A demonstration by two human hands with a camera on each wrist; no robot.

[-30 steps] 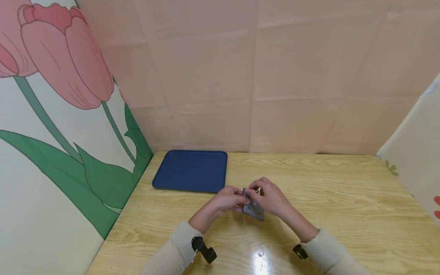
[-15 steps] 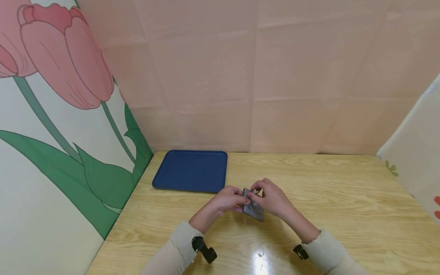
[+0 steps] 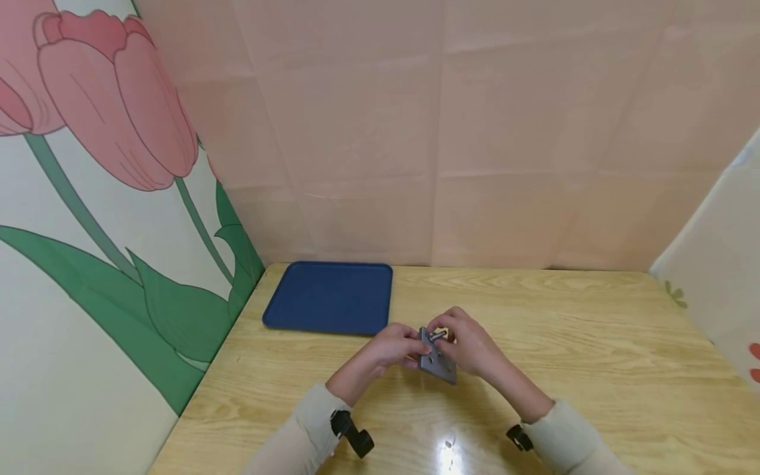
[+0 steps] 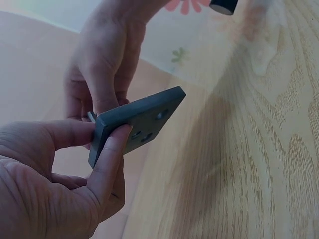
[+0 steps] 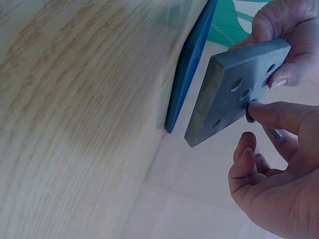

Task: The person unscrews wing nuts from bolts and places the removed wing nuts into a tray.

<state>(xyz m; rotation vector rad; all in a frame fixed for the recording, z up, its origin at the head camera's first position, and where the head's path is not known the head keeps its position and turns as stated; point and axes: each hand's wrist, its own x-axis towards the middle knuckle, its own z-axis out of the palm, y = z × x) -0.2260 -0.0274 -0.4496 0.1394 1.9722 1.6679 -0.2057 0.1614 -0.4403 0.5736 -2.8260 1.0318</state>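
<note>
A grey rectangular metal plate (image 3: 438,364) with several round holes is held tilted above the table. My left hand (image 3: 393,346) pinches one end of it between thumb and fingers, seen close up in the left wrist view. At the plate's face, my right hand (image 3: 472,343) holds a small silver screw (image 3: 438,335) with its fingertips. The screw's thread (image 5: 274,133) shows behind the thumb in the right wrist view, and the thumb tip touches a small dark rounded piece at the plate's face. Whether the screw sits in a hole is hidden by the fingers.
A blue tray (image 3: 332,298) lies at the back left of the wood-grain table (image 3: 564,343). A pink sheet (image 3: 475,132) hangs behind the table, with a tulip-patterned panel (image 3: 119,112) on the left. Black camera mounts (image 3: 353,432) sit on the sleeves.
The screw shows more clearly between the right fingertips, which have shifted slightly against the plate. The left hand and the plate have hardly moved.
</note>
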